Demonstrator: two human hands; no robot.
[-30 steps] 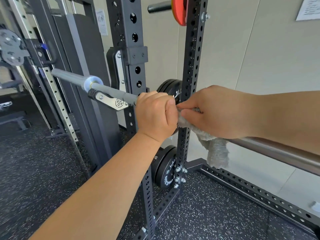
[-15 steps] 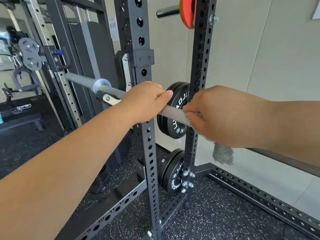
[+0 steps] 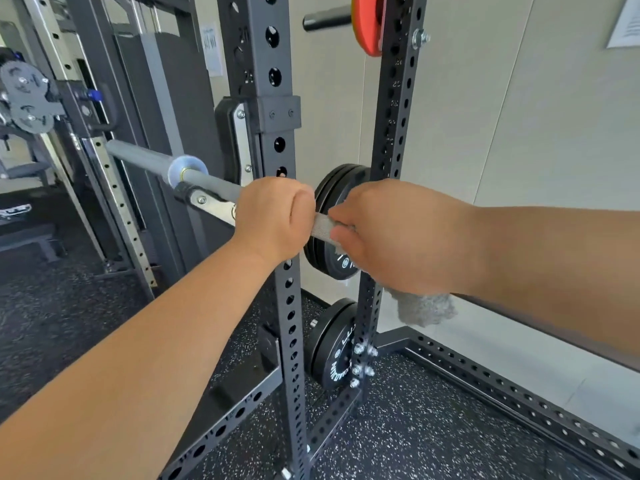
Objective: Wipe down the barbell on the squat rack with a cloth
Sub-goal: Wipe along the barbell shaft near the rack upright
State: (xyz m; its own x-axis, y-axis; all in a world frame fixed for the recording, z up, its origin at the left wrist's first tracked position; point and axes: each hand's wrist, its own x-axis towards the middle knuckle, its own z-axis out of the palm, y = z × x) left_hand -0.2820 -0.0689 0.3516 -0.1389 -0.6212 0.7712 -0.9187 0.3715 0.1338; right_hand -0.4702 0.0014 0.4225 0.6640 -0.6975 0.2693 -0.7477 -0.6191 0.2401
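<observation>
Barbell (image 3: 207,183): we see it lying across the squat rack (image 3: 292,327), resting in the hook (image 3: 214,206) by the front upright.
Left hand (image 3: 273,220): clenched around the bar just beside the hook.
Right hand (image 3: 398,237): grasping the cloth (image 3: 424,310) against the bar, close to our left hand; a short knurled stretch shows between them.
Cloth: grey, its loose end hanging below our right hand.
Behind: 2 stacks of black plates (image 3: 332,355) near the rear upright, 1 red plate (image 3: 367,26) above.

Black weight plates (image 3: 332,348), a red plate (image 3: 367,26) higher up, speckled floor (image 3: 415,427), a paper sheet (image 3: 626,22).
</observation>
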